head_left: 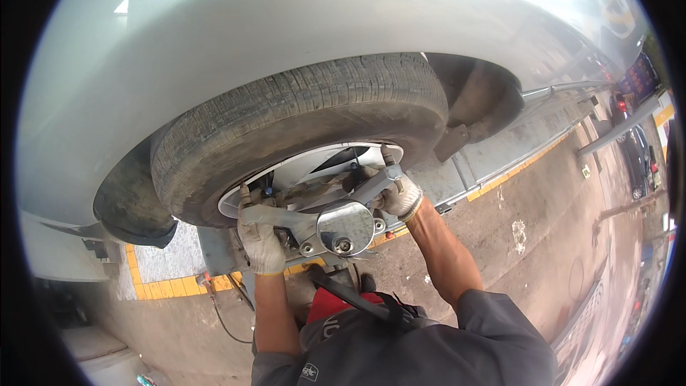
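A wheel clamp of grey metal with a round, mirror-like disc (346,223) at its middle is held against the car wheel's silver rim (304,162). My left hand (259,240), in a white knit glove with dark fingertips, grips the clamp's left arm, one finger reaching up to the rim edge. My right hand (401,196), gloved the same way, wraps the clamp's right arm near a metal end piece (393,171), with a finger at the rim. Above both hands is the dusty black tyre (300,104). The clamp's contact points behind it are partly hidden.
A silver-white car body (286,14) arches over the wheel. Beneath runs a grey platform (468,168) with yellow edging. A cable (223,322) hangs at the lower left above the stained concrete floor (500,243). Parked cars (634,154) stand at the far right.
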`<state>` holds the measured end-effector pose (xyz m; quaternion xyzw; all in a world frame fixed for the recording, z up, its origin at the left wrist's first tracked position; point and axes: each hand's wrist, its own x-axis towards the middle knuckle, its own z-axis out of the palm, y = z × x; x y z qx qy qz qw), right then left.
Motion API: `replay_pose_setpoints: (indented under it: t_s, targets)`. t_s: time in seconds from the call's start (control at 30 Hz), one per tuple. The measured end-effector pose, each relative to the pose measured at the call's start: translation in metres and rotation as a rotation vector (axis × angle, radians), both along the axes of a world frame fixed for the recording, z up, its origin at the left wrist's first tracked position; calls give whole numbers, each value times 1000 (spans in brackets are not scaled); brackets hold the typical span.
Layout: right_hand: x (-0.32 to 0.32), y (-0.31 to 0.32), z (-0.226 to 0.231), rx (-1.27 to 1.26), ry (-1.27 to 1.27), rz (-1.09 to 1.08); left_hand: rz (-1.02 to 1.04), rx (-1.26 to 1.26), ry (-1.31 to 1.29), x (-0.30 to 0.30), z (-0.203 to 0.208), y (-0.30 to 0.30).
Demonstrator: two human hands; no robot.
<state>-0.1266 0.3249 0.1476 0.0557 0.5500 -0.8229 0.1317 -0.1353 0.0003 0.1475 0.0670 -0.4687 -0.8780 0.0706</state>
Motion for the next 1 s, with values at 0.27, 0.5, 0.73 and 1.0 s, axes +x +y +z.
replay_pose_setpoints:
  t_s: [0.27, 0.5, 0.73, 1.0]
  targets:
    - [-11, 1, 20, -23, -129, 80, -62, 97, 76, -1, 3, 2]
    - [-15, -13, 53, 191, -112, 20, -72, -193, 83, -5, -3, -6]
    - [16, 8, 45, 357, 85, 4, 0, 123, 40, 1, 4, 5]
    - [22, -1, 17, -22, 123, -123, 47, 3, -3, 0, 5, 8]
